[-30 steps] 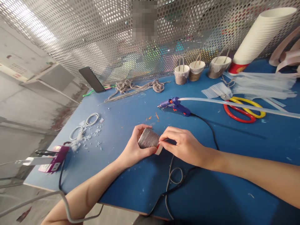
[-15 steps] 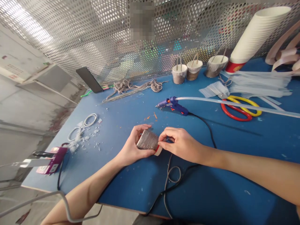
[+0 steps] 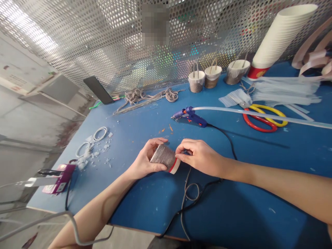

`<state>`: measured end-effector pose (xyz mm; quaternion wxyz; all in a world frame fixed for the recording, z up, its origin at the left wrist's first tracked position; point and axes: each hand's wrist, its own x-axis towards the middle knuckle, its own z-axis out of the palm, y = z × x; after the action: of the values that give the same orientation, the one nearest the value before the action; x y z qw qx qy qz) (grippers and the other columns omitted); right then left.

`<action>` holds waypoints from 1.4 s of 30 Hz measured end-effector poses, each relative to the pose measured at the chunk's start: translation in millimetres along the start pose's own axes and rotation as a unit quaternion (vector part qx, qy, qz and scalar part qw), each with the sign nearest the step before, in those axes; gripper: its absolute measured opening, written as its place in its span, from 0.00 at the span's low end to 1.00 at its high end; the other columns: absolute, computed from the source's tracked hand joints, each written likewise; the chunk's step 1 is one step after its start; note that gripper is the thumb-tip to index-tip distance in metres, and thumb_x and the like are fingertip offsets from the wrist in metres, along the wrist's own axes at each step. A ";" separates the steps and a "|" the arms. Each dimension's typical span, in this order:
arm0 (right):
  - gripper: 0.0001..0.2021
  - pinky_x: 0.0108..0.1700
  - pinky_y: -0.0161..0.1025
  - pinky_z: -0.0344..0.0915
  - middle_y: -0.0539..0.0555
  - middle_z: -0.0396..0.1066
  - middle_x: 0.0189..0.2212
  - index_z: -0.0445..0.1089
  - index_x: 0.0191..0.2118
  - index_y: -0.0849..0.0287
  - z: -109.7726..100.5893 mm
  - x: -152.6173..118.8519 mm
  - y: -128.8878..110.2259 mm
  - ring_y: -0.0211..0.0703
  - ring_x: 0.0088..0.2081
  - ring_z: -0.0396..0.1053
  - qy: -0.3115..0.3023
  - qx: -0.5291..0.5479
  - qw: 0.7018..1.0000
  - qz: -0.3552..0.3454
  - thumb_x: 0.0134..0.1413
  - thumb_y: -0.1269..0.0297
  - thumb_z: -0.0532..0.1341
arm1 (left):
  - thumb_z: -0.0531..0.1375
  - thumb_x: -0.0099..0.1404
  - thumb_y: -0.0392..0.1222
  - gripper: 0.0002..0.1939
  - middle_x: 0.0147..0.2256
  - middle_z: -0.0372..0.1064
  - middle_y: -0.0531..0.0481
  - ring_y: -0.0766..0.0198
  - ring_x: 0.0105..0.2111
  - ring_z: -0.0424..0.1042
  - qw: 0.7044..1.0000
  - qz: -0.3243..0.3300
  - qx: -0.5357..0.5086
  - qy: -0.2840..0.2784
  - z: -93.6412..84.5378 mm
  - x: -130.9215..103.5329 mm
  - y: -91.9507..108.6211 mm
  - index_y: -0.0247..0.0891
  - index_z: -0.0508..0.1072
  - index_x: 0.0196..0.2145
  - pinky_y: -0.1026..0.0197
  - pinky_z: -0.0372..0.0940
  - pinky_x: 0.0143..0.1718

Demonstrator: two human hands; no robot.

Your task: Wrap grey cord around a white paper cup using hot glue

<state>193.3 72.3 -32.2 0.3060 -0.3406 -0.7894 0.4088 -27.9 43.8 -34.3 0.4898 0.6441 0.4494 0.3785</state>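
A paper cup (image 3: pixel 164 156) wound with grey-brown cord lies tilted in my left hand (image 3: pixel 145 159), whose fingers and thumb close around it. A red band and a bare white strip show at its right end. At that end my right hand (image 3: pixel 198 154) is pinched, fingertips against the wrapping. The grey cord (image 3: pixel 184 193) runs from beneath my right hand across the table in a loop and down to the front edge. Its end between my fingertips is mostly hidden. Beyond my hands lies a blue glue gun (image 3: pixel 190 117) with a long clear glue stick.
Scissors (image 3: pixel 260 119), white strips (image 3: pixel 285 90) and a stack of paper cups (image 3: pixel 282 38) are at the right. Several small handled baskets (image 3: pixel 196 82) stand along the mesh panel (image 3: pixel 116 41). Cord bundles (image 3: pixel 135 97), a phone (image 3: pixel 98 90), scraps and a purple power strip (image 3: pixel 61 178) lie leftward.
My left thumb has drawn back left along the cup, baring more of the red band and white strip. My right fingertips stay at the cup's right end. The view has shifted slightly.
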 end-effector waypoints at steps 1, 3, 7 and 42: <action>0.05 0.31 0.34 0.60 0.48 0.70 0.26 0.72 0.29 0.59 -0.2 0.6 0.2 0.34 0.27 0.65 -0.001 0.008 1.000 0.004 0.52 0.75 0.63 | 0.72 0.44 0.54 0.32 0.52 0.64 0.41 0.51 0.54 0.65 1.000 0.004 0.002 -0.002 -0.5 0.2 -0.5 0.42 0.65 0.44 0.49 0.64 0.51; 0.05 0.30 0.33 0.60 0.48 0.69 0.26 0.72 0.28 0.59 -0.5 1.2 0.0 0.34 0.26 0.64 -0.005 0.033 0.999 0.021 0.52 0.74 0.63 | 0.72 0.44 0.54 0.31 0.52 0.64 0.41 0.51 0.54 0.64 1.000 0.014 0.009 -0.005 -1.9 0.6 -2.1 0.43 0.66 0.44 0.49 0.64 0.51; 0.03 0.26 0.32 0.57 0.45 0.65 0.22 0.70 0.29 0.59 0.5 0.8 -0.4 0.33 0.23 0.60 -0.031 0.143 0.985 0.091 0.53 0.69 0.62 | 0.72 0.45 0.54 0.31 0.51 0.62 0.42 0.51 0.54 0.63 0.998 0.051 0.031 0.007 -6.7 1.2 -7.8 0.44 0.69 0.45 0.49 0.64 0.50; 0.05 0.28 0.31 0.63 0.50 0.70 0.30 0.70 0.34 0.59 18.2 -13.6 10.7 0.34 0.27 0.65 0.048 0.080 0.995 -0.045 0.60 0.67 0.58 | 0.65 0.53 0.38 0.25 0.42 0.63 0.49 0.64 0.38 0.68 0.984 -0.028 0.101 0.142 25.4 -16.6 17.1 0.42 0.61 0.46 0.59 0.67 0.41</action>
<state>190.4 58.3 -52.9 0.3878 -0.2984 -0.7529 0.4401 -5.9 18.6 -24.4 0.3641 0.6168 0.5682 0.4052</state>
